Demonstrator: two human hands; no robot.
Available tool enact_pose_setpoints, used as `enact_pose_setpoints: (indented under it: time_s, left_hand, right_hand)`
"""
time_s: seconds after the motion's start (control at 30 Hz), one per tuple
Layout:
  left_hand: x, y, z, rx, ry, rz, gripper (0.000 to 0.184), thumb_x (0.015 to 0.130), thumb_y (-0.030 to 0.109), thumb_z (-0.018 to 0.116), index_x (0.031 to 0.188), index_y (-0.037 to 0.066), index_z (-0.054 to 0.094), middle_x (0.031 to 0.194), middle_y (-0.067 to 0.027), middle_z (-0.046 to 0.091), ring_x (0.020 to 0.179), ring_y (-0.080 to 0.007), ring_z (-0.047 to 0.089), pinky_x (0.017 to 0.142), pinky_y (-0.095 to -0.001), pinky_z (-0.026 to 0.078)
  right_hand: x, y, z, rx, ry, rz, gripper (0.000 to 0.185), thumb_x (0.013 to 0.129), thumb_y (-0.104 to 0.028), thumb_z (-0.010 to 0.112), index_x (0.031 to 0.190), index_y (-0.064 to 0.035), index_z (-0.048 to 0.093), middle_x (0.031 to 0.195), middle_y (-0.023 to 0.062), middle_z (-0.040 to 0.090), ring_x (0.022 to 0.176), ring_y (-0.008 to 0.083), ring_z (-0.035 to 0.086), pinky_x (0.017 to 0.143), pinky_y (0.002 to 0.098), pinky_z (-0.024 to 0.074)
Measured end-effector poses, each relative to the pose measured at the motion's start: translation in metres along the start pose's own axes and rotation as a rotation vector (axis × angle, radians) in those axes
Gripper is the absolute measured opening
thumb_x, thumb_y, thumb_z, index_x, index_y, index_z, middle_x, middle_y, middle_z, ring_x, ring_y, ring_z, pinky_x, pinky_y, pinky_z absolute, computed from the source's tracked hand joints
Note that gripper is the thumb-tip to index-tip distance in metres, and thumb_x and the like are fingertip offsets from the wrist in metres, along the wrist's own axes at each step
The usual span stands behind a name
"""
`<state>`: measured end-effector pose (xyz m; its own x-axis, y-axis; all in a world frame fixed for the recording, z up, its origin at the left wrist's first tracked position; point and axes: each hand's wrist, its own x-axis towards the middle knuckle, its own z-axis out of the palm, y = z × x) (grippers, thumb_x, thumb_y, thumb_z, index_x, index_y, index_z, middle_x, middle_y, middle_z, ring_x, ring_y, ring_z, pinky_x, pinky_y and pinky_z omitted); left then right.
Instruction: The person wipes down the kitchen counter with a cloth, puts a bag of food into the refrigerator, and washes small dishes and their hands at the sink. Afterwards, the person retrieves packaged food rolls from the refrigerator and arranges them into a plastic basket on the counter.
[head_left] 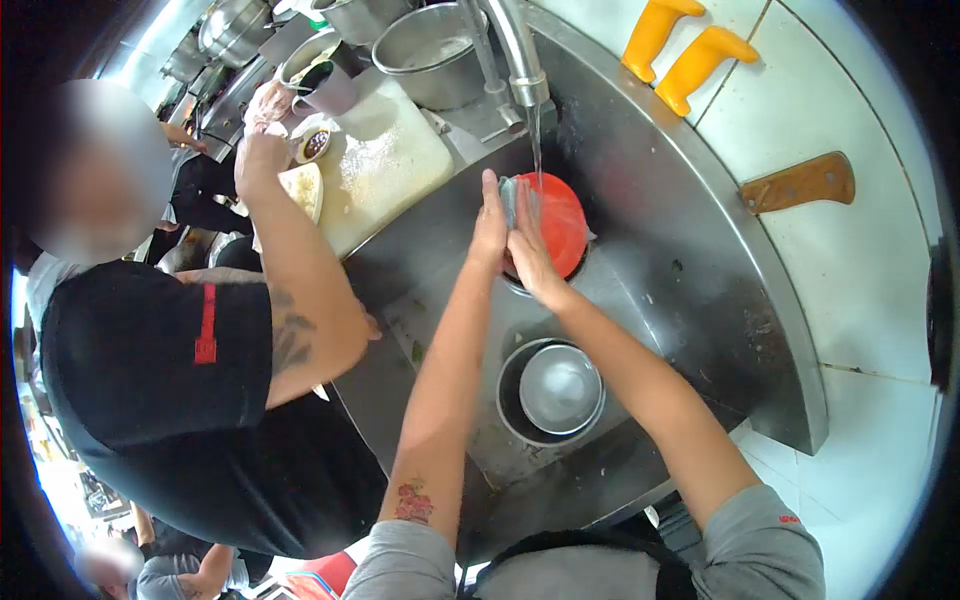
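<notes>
Both of my hands meet under the running faucet (pixel 530 85), palms facing each other, over the sink. Between them is a grey-green cloth or sponge (pixel 508 200), partly hidden by the fingers. My left hand (pixel 490 225) is on the left with its fingers straight up. My right hand (pixel 532 255) lies against it from the right, slightly blurred. Just behind and below the hands is a red-orange round bowl (pixel 564 225), with water falling toward it. Nearer to me, a metal pot (pixel 510 395) with a smaller metal bowl (pixel 562 388) inside rests on the sink bottom.
A co-worker in black (pixel 160 370) stands at the left, hands over a white cutting board (pixel 390 165) with food dishes. Metal pots (pixel 430 50) stand behind it. Yellow handles (pixel 705 65) and a wooden-handled blade (pixel 800 185) lie beyond the sink's right rim (pixel 720 180).
</notes>
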<state>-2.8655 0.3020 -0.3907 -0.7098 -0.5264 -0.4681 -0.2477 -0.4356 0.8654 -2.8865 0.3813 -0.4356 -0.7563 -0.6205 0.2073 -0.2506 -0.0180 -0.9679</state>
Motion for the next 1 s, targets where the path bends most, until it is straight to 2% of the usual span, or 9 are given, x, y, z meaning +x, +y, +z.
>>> enact_pose_setpoints:
  time_s: [0.1, 0.23, 0.27, 0.5, 0.57, 0.67, 0.77, 0.9, 1.0]
  left_hand:
    - [0.007, -0.002, -0.010, 0.278, 0.074, 0.137, 0.091, 0.090, 0.073, 0.028, 0.133, -0.004, 0.048, 0.133, -0.0223, 0.052, 0.124, -0.0318, 0.049, 0.104, -0.0381, 0.036]
    - [0.001, 0.004, -0.013, 0.656, 0.102, 0.370, 0.047, 0.090, 0.045, 0.057, 0.108, 0.003, 0.068, 0.099, -0.0195, 0.069, 0.095, -0.0278, 0.067, 0.085, -0.0368, 0.048]
    - [0.000, 0.004, -0.012, 0.650, 0.141, 0.485, 0.028, 0.087, 0.028, 0.065, 0.100, 0.004, 0.070, 0.086, -0.0171, 0.070, 0.079, -0.0263, 0.069, 0.075, -0.0365, 0.051]
    - [-0.028, 0.001, 0.035, 0.557, 0.347, 0.610, 0.020, 0.091, 0.019, 0.061, 0.101, 0.002, 0.068, 0.086, -0.0188, 0.069, 0.076, -0.0230, 0.067, 0.072, -0.0342, 0.051]
    - [-0.031, -0.016, 0.049, 0.617, 0.310, 0.699, 0.018, 0.091, 0.016, 0.060, 0.100, 0.002, 0.067, 0.088, -0.0212, 0.068, 0.080, -0.0291, 0.068, 0.073, -0.0360, 0.051]
    - [-0.035, -0.045, 0.059, 0.633, 0.165, 0.875, 0.013, 0.089, 0.007, 0.057, 0.099, 0.000, 0.058, 0.101, -0.0205, 0.067, 0.096, -0.0317, 0.065, 0.084, -0.0374, 0.049]
    - [-0.024, -0.037, 0.051, 0.292, 0.041, 0.646, 0.023, 0.087, 0.004, 0.057, 0.110, 0.001, 0.052, 0.108, -0.0156, 0.063, 0.104, -0.0267, 0.060, 0.091, -0.0368, 0.045]
    - [-0.015, 0.011, 0.024, -0.237, -0.266, 0.128, 0.047, 0.088, 0.019, 0.062, 0.130, 0.009, 0.045, 0.119, -0.0089, 0.053, 0.112, -0.0201, 0.052, 0.098, -0.0354, 0.042]
    - [-0.014, 0.028, 0.011, -0.293, -0.404, 0.011, 0.052, 0.092, 0.024, 0.058, 0.139, 0.011, 0.040, 0.129, -0.0076, 0.051, 0.119, -0.0200, 0.050, 0.101, -0.0352, 0.040]
  right_hand:
    - [0.019, -0.006, -0.023, -0.593, -0.133, -0.206, 0.079, 0.085, -0.018, 0.052, 0.150, -0.0017, 0.011, 0.156, 0.0216, 0.008, 0.144, 0.0400, 0.003, 0.117, 0.0477, 0.0096]
    - [0.059, -0.003, -0.059, -0.534, -0.098, 0.034, 0.050, 0.077, -0.018, 0.069, 0.124, -0.0080, 0.052, 0.121, 0.0231, 0.058, 0.115, 0.0402, 0.054, 0.096, 0.0481, 0.0424]
    - [0.052, 0.002, -0.065, -0.354, 0.004, 0.093, 0.036, 0.077, -0.025, 0.071, 0.105, -0.0065, 0.059, 0.093, 0.0188, 0.067, 0.087, 0.0393, 0.064, 0.078, 0.0457, 0.0488]
    - [-0.004, 0.067, -0.068, 0.295, 0.298, 0.985, 0.039, 0.090, -0.053, 0.052, 0.099, -0.0164, 0.062, 0.091, 0.0007, 0.066, 0.085, 0.0181, 0.064, 0.070, 0.0352, 0.0510]
    - [-0.036, 0.070, -0.037, 1.140, 0.435, 0.806, 0.040, 0.093, -0.055, 0.050, 0.108, -0.0181, 0.056, 0.103, -0.0014, 0.059, 0.098, 0.0133, 0.057, 0.073, 0.0367, 0.0497]
    - [-0.039, 0.048, -0.019, 1.067, 0.412, 0.686, 0.042, 0.096, -0.049, 0.044, 0.123, -0.0173, 0.047, 0.120, 0.0016, 0.052, 0.110, 0.0143, 0.052, 0.082, 0.0409, 0.0476]
    - [-0.043, 0.030, -0.015, 0.989, 0.402, 0.573, 0.047, 0.100, -0.043, 0.038, 0.139, -0.0166, 0.038, 0.137, 0.0045, 0.046, 0.121, 0.0153, 0.046, 0.091, 0.0450, 0.0456]
    - [-0.015, 0.031, -0.054, 0.138, 0.387, 0.921, 0.025, 0.086, -0.031, 0.056, 0.102, -0.0120, 0.057, 0.090, 0.0056, 0.067, 0.078, 0.0272, 0.065, 0.069, 0.0397, 0.0533]
    - [-0.003, 0.059, -0.056, -0.222, 0.453, 0.443, 0.024, 0.084, -0.025, 0.058, 0.096, -0.0045, 0.058, 0.076, 0.0110, 0.066, 0.071, 0.0338, 0.064, 0.069, 0.0436, 0.0526]
